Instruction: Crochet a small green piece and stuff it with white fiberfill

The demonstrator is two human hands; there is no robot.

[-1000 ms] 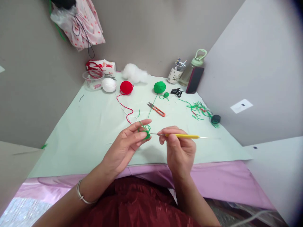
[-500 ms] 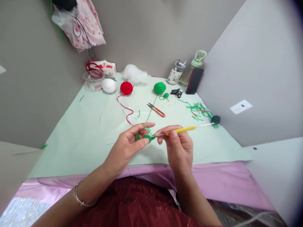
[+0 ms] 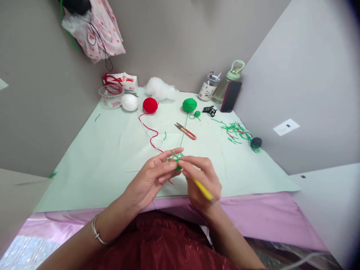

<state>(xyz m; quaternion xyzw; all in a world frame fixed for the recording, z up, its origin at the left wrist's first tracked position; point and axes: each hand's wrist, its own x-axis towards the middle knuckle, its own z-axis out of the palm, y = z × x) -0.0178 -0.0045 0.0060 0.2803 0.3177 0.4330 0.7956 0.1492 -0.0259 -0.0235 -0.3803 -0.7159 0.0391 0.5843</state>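
Note:
My left hand (image 3: pixel 152 174) pinches a small green crochet piece (image 3: pixel 178 167) between thumb and fingers. Green yarn passes over its raised index finger and runs back to the green yarn ball (image 3: pixel 189 105). In my right hand (image 3: pixel 204 182) is a crochet hook with a yellow handle (image 3: pixel 203 188), which slants down toward me and is slightly blurred. The right fingertips meet the green piece beside the left thumb, and they hide the hook's tip. Behind the hands lie orange-handled thread snips (image 3: pixel 185 131), with the green strand crossing them.
A red yarn ball (image 3: pixel 150 105), a white yarn ball (image 3: pixel 129 102), a clear tub (image 3: pixel 111 98) and white stuffing (image 3: pixel 161 89) stand at the back. At right are a pen cup (image 3: pixel 208 89), a bottle (image 3: pixel 222 90), a phone (image 3: pixel 231 96), a black claw clip (image 3: pixel 210 110) and green yarn scraps (image 3: pixel 235 131).
The right hand has turned, so the yellow handle now points down toward me instead of out to the right. Its fingertips have moved left onto the green piece.

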